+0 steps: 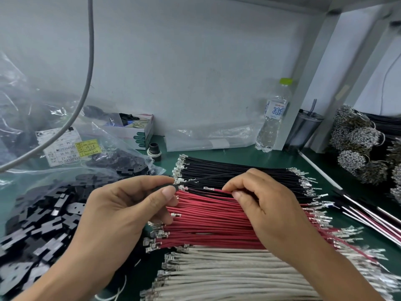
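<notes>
The left hand is pinching a small black plastic piece, the right hand a thin red crimped wire; skewed insertion is risking a bent terminal.

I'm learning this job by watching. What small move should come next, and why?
Probably slide the right hand leftward, feeding the terminal-tipped wire it pinches into the small black part held by the left hand. One lifted black wire already ends at that part, and the pinched wire's terminal points toward it across a gap.
</notes>
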